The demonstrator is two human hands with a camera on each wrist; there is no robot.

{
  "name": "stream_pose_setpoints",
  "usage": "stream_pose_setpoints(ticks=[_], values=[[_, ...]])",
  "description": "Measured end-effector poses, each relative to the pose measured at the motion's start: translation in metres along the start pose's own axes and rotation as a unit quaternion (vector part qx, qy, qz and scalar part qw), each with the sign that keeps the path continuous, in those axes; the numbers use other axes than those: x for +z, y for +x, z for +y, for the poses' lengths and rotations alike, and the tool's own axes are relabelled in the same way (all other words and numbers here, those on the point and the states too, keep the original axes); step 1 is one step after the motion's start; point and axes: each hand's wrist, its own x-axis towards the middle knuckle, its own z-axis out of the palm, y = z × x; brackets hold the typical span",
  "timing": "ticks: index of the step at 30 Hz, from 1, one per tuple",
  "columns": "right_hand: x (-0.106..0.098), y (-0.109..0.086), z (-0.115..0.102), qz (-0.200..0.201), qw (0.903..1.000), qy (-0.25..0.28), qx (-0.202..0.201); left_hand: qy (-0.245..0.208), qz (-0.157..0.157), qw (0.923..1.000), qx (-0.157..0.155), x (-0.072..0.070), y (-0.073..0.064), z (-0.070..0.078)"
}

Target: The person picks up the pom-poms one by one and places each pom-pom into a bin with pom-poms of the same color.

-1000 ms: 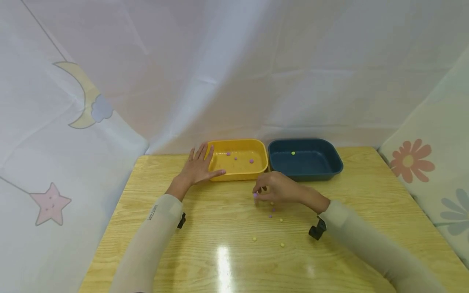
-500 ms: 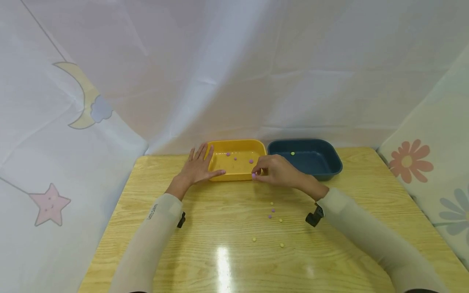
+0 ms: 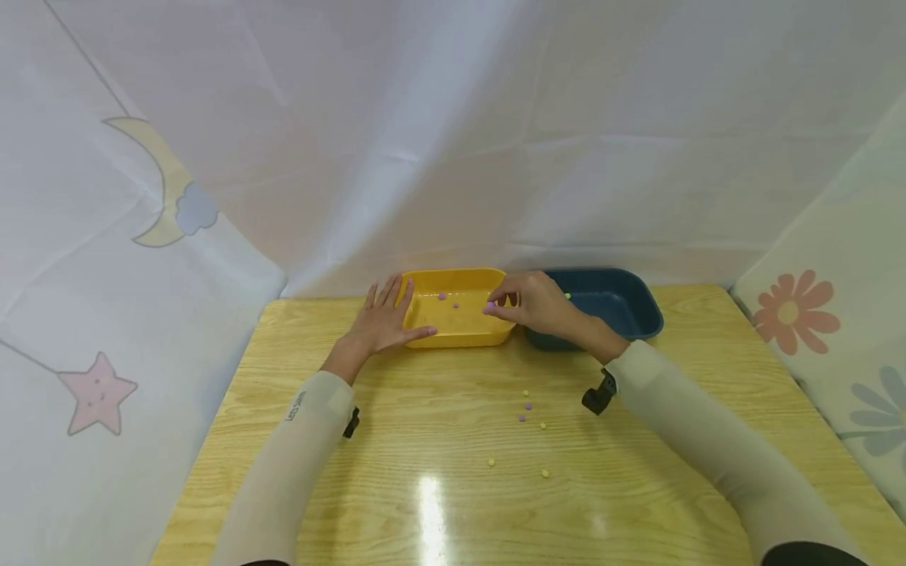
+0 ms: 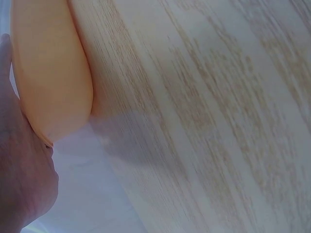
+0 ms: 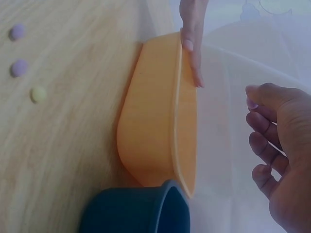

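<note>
Near the middle of the frame, the person's right hand [image 3: 541,303] pinches a purple bead [image 5: 251,103] between thumb and fingertip, the other fingers bent loosely. I see that bead held up over the right end of the yellow tray [image 3: 463,340]. The left hand [image 3: 382,322] is spread wide with nothing in its grasp, fingers at the tray's left end and thumb along the front rim.

Two more purple beads [image 3: 442,296] lie inside the yellow tray, toward its back. Just right of it sits the blue tray [image 3: 623,306], partly hidden by the right hand, with a yellow-green bead [image 3: 568,295] showing inside.

Below the trays, right of the frame's centre, two purple pieces [image 3: 528,406] lie near each other on the wooden table [image 3: 396,472], one yellow piece [image 3: 526,392] just above them and another just below right. Two further yellow ones lie lower down, well apart. Pale cloth [image 3: 453,157] hangs behind, a printed moon [image 3: 159,169] at upper left and a red flower [image 3: 796,312] at right.
</note>
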Motion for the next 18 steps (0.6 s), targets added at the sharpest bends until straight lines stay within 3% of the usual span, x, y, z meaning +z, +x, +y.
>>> stream_pose_setpoints(ticks=[18], values=[[0.010, 0.019, 0.028, 0.008, 0.9966, -0.004, 0.082, -0.004, 0.000, 1.0000, 0.001, 0.000, 0.001, 0.000]])
